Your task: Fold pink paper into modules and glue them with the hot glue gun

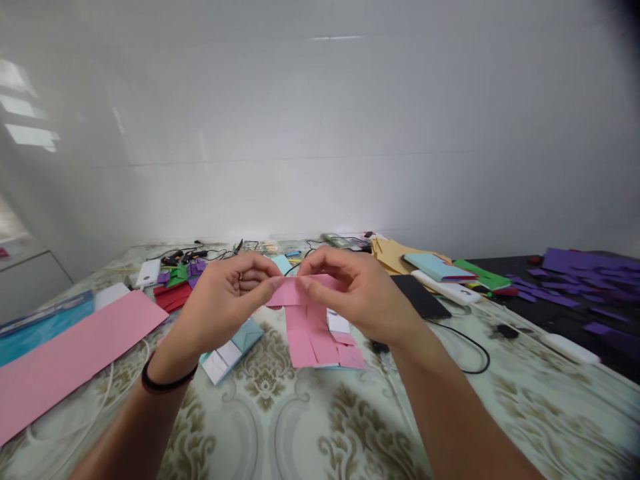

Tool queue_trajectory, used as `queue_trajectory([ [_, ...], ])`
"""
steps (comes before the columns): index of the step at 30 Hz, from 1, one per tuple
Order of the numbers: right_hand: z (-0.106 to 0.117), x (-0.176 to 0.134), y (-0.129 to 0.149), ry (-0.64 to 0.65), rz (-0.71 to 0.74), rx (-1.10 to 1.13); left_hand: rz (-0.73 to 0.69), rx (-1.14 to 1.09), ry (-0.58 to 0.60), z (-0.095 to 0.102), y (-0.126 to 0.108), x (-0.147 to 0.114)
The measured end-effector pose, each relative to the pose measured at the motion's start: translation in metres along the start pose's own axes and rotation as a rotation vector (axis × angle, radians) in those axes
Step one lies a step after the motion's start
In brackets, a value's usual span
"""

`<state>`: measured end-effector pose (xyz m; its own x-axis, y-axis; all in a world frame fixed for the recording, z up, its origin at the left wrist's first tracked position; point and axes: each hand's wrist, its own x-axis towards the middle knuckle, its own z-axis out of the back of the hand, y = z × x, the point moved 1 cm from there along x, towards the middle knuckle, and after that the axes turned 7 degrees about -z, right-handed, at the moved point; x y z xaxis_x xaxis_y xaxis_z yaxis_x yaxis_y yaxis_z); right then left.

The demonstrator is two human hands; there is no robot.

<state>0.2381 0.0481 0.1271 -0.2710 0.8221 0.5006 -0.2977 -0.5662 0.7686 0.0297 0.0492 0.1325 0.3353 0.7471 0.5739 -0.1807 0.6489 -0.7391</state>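
Between my two hands a small pink paper strip (284, 293) is held up above the table. My left hand (230, 293) pinches its left end between thumb and fingers. At the strip's right part my right hand (345, 287) also pinches it, thumb in front. Behind and below the strip lie pink paper pieces (313, 333), some with cuts or folds, and a white piece (339, 321) shows beside my right hand. A folded light-blue and white paper (233, 350) rests on the table under my left hand.
A long pink sheet (80, 360) lies at the left, near red paper pieces (173, 295). To the right are a black phone (417, 295), a white power strip (447, 288), a light-blue pad (440, 267) and scattered purple paper (590, 273). Cables cross the patterned tablecloth (270, 433).
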Motion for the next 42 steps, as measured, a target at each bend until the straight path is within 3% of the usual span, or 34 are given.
queue_trajectory([
  [7, -0.005, 0.0, 0.004, 0.029, -0.017, -0.04, -0.052, 0.006, 0.071, -0.006, 0.003, 0.0],
  [13, -0.01, 0.0, 0.009, -0.032, 0.029, -0.012, 0.031, -0.092, 0.081, 0.0, 0.005, -0.003],
  [17, -0.003, 0.0, 0.004, -0.095, 0.028, 0.056, 0.051, -0.098, 0.064, 0.008, 0.003, -0.002],
  [21, 0.006, 0.001, -0.003, -0.187, 0.012, 0.165, 0.035, -0.073, -0.031, 0.016, -0.001, 0.0],
  [23, 0.004, 0.001, -0.003, -0.161, 0.017, 0.174, 0.031, -0.059, -0.031, 0.015, -0.002, 0.001],
  [27, -0.006, 0.001, 0.002, -0.06, 0.016, 0.079, 0.026, -0.006, 0.089, 0.005, -0.001, 0.0],
  [33, 0.001, 0.003, -0.001, -0.08, -0.072, 0.097, -0.005, -0.117, -0.111, -0.004, 0.0, 0.001],
  [38, 0.005, 0.001, -0.001, -0.035, -0.114, 0.088, 0.034, -0.115, 0.026, -0.006, -0.001, 0.002],
  [42, 0.001, 0.001, -0.001, -0.097, -0.071, 0.124, -0.013, -0.058, 0.016, -0.004, -0.002, 0.005],
])
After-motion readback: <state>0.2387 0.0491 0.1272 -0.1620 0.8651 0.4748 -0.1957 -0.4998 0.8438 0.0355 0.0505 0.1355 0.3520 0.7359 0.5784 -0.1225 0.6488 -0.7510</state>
